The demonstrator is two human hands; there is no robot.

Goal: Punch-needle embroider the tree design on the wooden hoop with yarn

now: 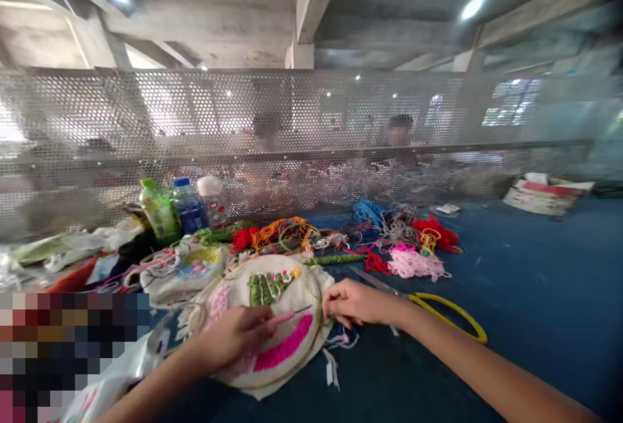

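Two bare hands are flanking a round, pale-rimmed hoop of stretched white cloth (292,296), which is lying on a dark blue tabletop (535,280) in front of the person. The left hand (238,335), over the cloth, is grasping a slim, pink-handled needle tool (281,318). The tool's long axis is running from that grip towards the right hand (351,303), whose fingertips are lying nearer the thin metal tip. Whether the tip is touching the cloth, I cannot tell. The right hand's fingers are curling at the hoop's right edge; whether they are pinching anything is unclear. The cloth is carrying a thick, curved magenta band (285,348) below the tool, a green tree-like patch (260,290) above it, a small yellow tuft (296,272), and pale pink pile (219,303) along the left side.
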